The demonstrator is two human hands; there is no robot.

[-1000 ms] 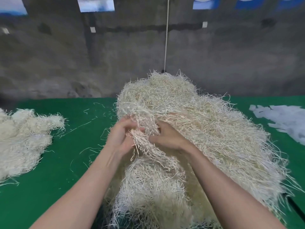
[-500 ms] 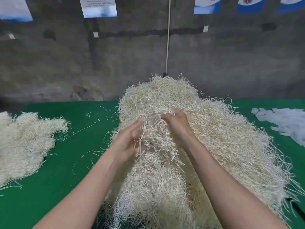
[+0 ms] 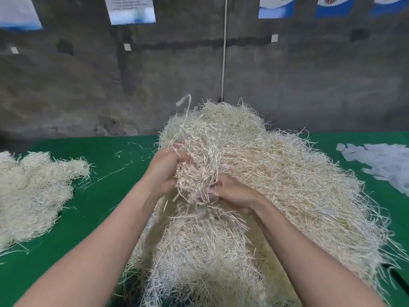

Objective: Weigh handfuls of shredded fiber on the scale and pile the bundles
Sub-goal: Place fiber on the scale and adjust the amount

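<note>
Shredded cream-coloured fiber [image 3: 199, 151], one tangled handful, is being held up against the large pale heap [image 3: 298, 196] on the green table [image 3: 99, 196]; the left hand [image 3: 164, 171] and right hand [image 3: 232, 192] are both clutching it, seemingly bunching one weighable portion.

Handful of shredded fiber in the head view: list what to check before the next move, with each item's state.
1. Left hand grips the handful of pale shredded fiber: ok.
2. Right hand grips the handful's lower end: ok.
3. Handful clear of the large pale fiber heap: cannot tell, its lower strands blur into the heap.
4. Scale in sight: not ok, none shows in this view.
5. Bare green table top between the heap and the smaller fiber pile at left: ok.
</note>
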